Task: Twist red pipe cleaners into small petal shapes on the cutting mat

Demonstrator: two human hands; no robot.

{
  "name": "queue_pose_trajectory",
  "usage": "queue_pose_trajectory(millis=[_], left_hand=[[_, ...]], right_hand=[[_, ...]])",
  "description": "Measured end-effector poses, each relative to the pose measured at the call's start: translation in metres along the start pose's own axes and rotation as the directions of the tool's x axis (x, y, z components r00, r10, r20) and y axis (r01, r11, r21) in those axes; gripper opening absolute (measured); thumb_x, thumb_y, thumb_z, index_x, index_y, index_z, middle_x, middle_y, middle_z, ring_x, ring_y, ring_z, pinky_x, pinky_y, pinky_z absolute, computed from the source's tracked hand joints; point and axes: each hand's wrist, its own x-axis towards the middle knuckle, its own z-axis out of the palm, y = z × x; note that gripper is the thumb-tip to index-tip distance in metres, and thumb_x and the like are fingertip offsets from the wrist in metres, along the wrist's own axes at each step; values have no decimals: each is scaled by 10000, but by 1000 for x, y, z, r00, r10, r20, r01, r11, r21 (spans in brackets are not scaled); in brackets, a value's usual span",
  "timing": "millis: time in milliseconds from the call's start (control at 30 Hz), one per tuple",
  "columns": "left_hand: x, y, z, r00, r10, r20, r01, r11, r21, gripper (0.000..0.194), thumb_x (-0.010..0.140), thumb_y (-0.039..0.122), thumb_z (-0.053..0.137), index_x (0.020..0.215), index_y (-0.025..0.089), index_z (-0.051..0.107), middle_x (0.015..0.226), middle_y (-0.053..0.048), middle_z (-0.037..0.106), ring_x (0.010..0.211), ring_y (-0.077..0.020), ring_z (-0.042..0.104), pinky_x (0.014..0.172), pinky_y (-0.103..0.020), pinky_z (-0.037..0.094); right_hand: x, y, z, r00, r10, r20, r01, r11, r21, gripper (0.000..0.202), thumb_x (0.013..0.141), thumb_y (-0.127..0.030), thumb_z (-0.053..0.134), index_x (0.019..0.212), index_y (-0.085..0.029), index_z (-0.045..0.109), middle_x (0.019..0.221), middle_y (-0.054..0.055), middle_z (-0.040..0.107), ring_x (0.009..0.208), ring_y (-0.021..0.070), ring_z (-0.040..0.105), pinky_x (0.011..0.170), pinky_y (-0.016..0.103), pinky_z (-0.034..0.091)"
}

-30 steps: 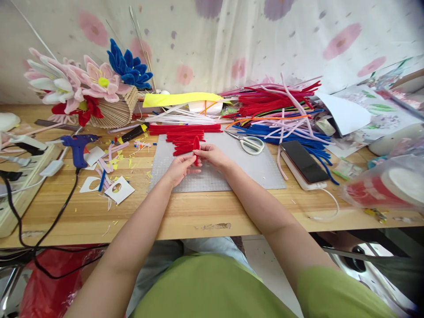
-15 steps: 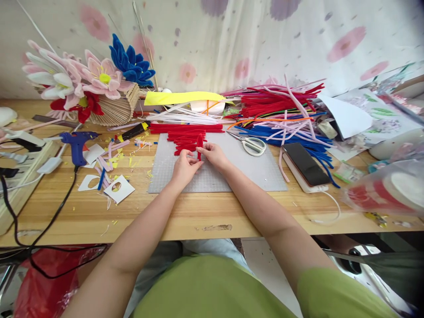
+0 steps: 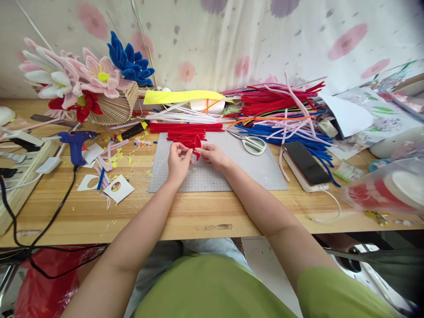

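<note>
A red pipe cleaner (image 3: pixel 198 141), bent into a narrow petal-like loop, stands upright between my two hands above the grey cutting mat (image 3: pixel 251 174). My right hand (image 3: pixel 215 155) pinches it near its lower part from the right. My left hand (image 3: pixel 178 162) has its thumb and fingertips closed at the loop's lower left side; the exact spot of its grip is partly hidden by the fingers. Just behind my hands, shorter red pipe cleaner pieces (image 3: pixel 185 137) lie in rows at the mat's back edge. White-handled scissors (image 3: pixel 254 145) rest on the mat to the right.
A blue glue gun (image 3: pixel 77 145) lies at left near cut white cards (image 3: pixel 119 190) and scraps. Pipe cleaner flowers (image 3: pixel 99 75) stand back left. Bundles of blue pipe cleaners (image 3: pixel 291 139), a phone (image 3: pixel 306 163) and a bagged cup (image 3: pixel 387 187) are on the right.
My left hand has shifted slightly left and up, its fingers now closed at the loop's base. The red loop has tilted and moved a little left with my right hand.
</note>
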Motion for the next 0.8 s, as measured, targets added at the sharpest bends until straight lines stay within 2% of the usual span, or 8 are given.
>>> queue_pose_trajectory(millis=[200,333,433,533,700,800], left_hand=[[0,3,5,985,-142,-99,124,978,-170,348,712,136,623,813,232,305,692,80,540,591,-46,552,548,-146,476],[1,2,9,966,-225,-131,193,957,-216,315,722,159,641,801,219,342,668,78,557,589,-50,579,573,-161,496],[0,3,12,948,-315,-40,300,930,-214,187,776,265,613,781,180,447,641,40,583,612,-80,616,599,-207,528],[-4,4,12,916,-388,99,400,901,-169,192,816,326,569,783,138,550,635,-13,628,623,-112,644,615,-249,551],[-7,9,10,895,-406,185,436,884,-167,128,807,241,594,816,116,616,690,-36,670,635,-104,650,621,-235,557],[-5,12,7,857,-472,207,510,835,-207,91,799,197,600,788,107,616,680,-33,665,585,-82,631,562,-193,542]], right_hand=[[-1,-1,9,999,22,36,-28,985,171,407,582,-441,764,578,-162,468,476,-81,334,428,24,207,408,209,124],[1,1,14,999,48,16,-50,970,237,332,611,-389,752,615,-155,517,476,-75,397,409,22,227,393,207,142],[3,3,17,996,49,-71,-29,965,259,340,598,-397,750,621,-152,515,507,-56,486,411,24,317,393,194,190],[4,5,18,990,53,-134,-15,963,271,372,562,-419,761,630,-159,504,525,-51,523,441,45,423,416,190,285],[3,5,15,986,34,-164,10,965,261,401,518,-434,776,624,-156,507,535,-50,531,456,46,435,426,192,306],[2,5,14,991,19,-130,13,971,239,385,552,-431,765,621,-153,507,526,-49,522,447,38,410,422,189,280]])
